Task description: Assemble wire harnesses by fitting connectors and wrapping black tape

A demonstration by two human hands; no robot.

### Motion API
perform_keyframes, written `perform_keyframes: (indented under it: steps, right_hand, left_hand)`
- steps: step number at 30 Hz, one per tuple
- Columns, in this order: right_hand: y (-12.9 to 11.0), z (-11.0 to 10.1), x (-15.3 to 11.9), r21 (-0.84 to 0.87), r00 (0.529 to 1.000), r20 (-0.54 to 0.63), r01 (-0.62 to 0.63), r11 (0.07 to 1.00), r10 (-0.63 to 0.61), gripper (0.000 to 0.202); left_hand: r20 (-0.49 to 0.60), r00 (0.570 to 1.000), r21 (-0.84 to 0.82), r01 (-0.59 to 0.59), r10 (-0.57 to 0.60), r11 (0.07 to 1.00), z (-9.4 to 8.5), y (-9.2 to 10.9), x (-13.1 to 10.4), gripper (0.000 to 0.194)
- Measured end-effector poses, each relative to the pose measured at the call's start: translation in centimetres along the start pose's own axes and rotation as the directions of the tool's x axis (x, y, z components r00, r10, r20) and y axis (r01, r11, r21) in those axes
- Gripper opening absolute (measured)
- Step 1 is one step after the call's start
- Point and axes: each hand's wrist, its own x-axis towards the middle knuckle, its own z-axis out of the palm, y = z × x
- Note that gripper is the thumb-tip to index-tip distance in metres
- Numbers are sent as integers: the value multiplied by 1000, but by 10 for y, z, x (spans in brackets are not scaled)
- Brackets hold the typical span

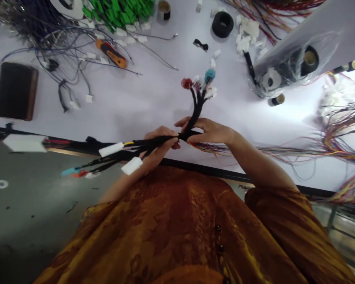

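A black-taped wiring harness [156, 141] runs across in front of me along the table's near edge. My left hand [161, 144] is closed round its trunk, just left of a junction. My right hand [210, 131] curls round the harness at that junction, where a taped branch [197, 112] rises away from me. This branch ends in a red connector [186, 83], a blue connector [210, 75] and white ones. White connectors [111, 149] and thinner branches hang to the left. Loose coloured wires [213, 148] leave the tape on the right.
Green connectors [124, 14], an orange-and-black screwdriver [111, 54] and a dark wallet-like case [17, 91] lie on the left. A black tape roll [223, 24] sits at the back. On the right are a plastic bag [284, 75] with tape rolls and wire bundles [340, 134].
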Motion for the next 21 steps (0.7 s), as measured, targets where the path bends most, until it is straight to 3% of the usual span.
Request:
perform_keyframes:
  steps: [3, 6, 9, 11, 13, 16, 17, 19, 21]
  right_hand:
    - [-4, 8, -11, -83, 994, -87, 57, 995, -64, 27]
    - [-6, 19, -18, -176, 974, -194, 85, 981, -119, 19]
    - [0, 29, -17, -221, 959, -232, 111, 969, -163, 17]
    - [6, 32, -14, -195, 951, -240, 148, 970, -193, 21]
    - [11, 32, -13, -108, 959, -234, 135, 985, -157, 26]
    - [20, 26, -19, 262, 995, -101, 6, 965, 21, 38]
    - [24, 26, -23, 440, 995, -43, -64, 896, 92, 42]
    - [34, 27, -31, 717, 975, 49, -185, 672, 217, 44]
    - [45, 33, -37, 838, 948, 109, -249, 485, 298, 43]
  left_hand:
    - [70, 987, 106, -152, 145, 983, -3, -1, -3, 4]
    - [149, 947, 242, -315, 285, 918, -8, 4, -1, 14]
    - [234, 933, 299, -335, 272, 893, -8, 7, 11, 25]
    - [257, 944, 229, -266, 206, 936, -6, 4, 24, 33]
    - [292, 953, 120, -124, 84, 985, -4, -5, 36, 35]
    - [399, 914, -34, 101, -80, 994, -4, -19, 48, 36]
    - [423, 900, -94, 162, -108, 982, -3, -22, 49, 37]
    - [445, 883, -215, 265, -148, 940, -1, -27, 50, 37]
    - [458, 870, -301, 342, -180, 890, 5, -28, 49, 37]
